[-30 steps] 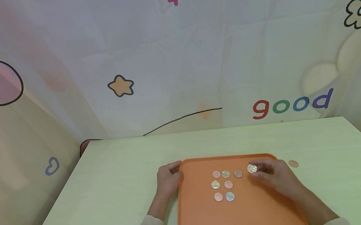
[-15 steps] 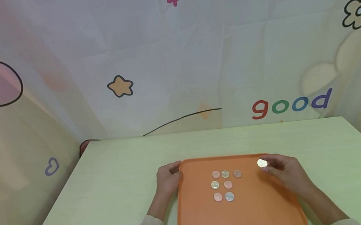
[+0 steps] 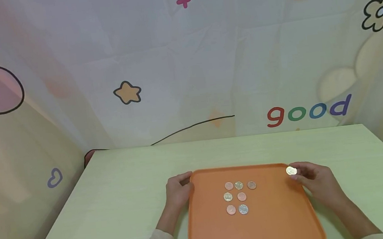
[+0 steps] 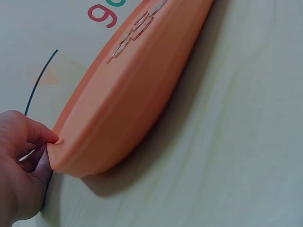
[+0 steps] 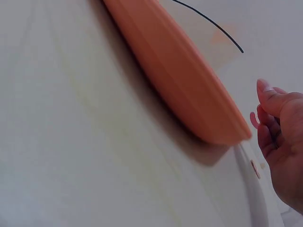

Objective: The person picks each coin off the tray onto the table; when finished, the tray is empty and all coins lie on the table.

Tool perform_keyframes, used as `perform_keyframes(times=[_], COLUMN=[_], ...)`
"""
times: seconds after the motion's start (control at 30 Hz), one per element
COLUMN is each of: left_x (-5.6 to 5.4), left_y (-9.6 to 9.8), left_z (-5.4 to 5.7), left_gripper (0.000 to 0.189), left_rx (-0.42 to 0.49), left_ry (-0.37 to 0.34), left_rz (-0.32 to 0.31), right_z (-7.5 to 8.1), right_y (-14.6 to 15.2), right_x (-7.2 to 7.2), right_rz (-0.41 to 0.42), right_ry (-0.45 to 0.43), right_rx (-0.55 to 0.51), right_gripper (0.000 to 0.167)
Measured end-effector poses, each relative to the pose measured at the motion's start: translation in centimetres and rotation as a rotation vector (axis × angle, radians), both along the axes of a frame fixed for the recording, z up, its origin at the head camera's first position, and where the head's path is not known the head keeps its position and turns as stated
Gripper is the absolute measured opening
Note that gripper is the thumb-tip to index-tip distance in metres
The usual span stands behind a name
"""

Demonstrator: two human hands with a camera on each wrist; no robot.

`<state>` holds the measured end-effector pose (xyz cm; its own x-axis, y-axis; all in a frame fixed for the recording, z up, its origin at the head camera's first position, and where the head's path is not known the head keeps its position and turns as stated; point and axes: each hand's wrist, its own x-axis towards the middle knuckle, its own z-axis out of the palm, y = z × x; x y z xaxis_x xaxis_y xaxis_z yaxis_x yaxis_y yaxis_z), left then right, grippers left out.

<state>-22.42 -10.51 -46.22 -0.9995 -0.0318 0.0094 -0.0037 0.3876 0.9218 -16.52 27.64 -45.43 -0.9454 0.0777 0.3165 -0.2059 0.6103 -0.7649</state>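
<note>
An orange tray (image 3: 274, 220) lies on the table with several coins on it. Copper-coloured coins (image 3: 231, 210) mix with gold-toned ones (image 3: 228, 197) and one silvery coin (image 3: 243, 209), set out in rough rows left of the tray's middle. My left hand (image 3: 178, 192) pinches the rim at the far left corner, fingers over the edge and thumb outside it. Above the far right corner, my right hand (image 3: 321, 183) pinches a shiny pale gold coin (image 3: 291, 170) between thumb and fingertips. The right wrist view shows that hand (image 5: 286, 137), but the pinched coin cannot be made out there.
Beyond the tray's corner, a copper-coloured coin (image 5: 255, 169) lies on the table in the right wrist view; the hand hides it in the head view. The pale table (image 3: 130, 170) ends at a printed cloth backdrop (image 3: 170, 58).
My right hand has moved right with the pinched coin, from above the tray's coins to its far right corner, now covering the loose table coin. My left hand stays put.
</note>
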Motion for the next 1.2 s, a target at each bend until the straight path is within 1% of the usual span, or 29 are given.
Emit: perform_keyframes(times=[0.3,0.47,0.73,0.83,0.97,1.03,1.1,1.2], left_x=[-0.1,-0.1,-0.1,-0.1,-0.2,-0.1,-0.1,-0.1], left_y=[0.1,0.1,0.0,0.1,0.1,0.1,0.1,0.1], left_z=[0.1,0.1,-0.1,-0.1,0.0,0.0,0.0,0.0], left_gripper=[0.045,0.046,0.046,0.045,0.045,0.045,0.045,0.045], left_rx=[-0.003,0.001,0.002,-0.005,-0.009,-0.008,-0.009,-0.014], left_ry=[-0.005,-0.005,-0.005,-0.001,-0.002,-0.005,-0.006,0.000], left_rz=[0.006,0.004,0.001,0.007,0.012,0.011,0.011,0.014], right_z=[0.0,0.0,-0.2,0.0,0.1,0.0,-0.2,-0.7], right_y=[1.9,3.1,5.1,5.6,6.2,6.5,6.9,7.4], right_x=[0.3,0.3,0.5,0.6,0.7,0.7,0.7,0.7], right_rz=[-0.049,-0.089,-0.081,-0.110,-0.162,-0.175,-0.182,-0.192], right_ry=[0.035,0.028,0.069,0.055,-0.018,-0.046,-0.045,-0.013], right_rx=[0.011,0.021,-0.043,0.006,0.123,0.161,0.188,0.200], right_gripper=[0.031,0.033,0.025,0.026,0.032,0.034,0.033,0.030])
